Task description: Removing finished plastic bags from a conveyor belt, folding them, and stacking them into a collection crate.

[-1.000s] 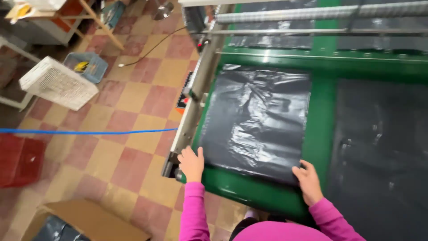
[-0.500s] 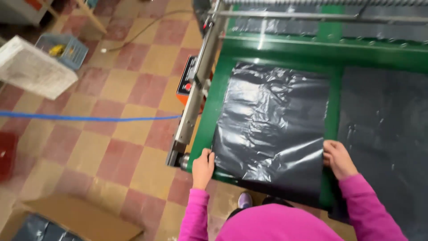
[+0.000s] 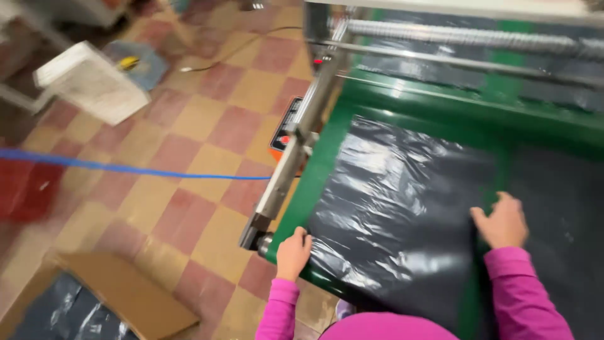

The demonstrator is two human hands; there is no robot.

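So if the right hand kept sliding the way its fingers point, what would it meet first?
Probably just more of the black plastic sheet that the right hand rests on, then the green belt beyond; depth is unclear.

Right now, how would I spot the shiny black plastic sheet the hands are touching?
Find the big green machine bed on the right of the checkered tile floor. On it lies the crinkled, glossy black plastic sheet, with the left hand at its near left corner and the right hand on its right edge. The second dark sheet beside it looks duller and flatter.
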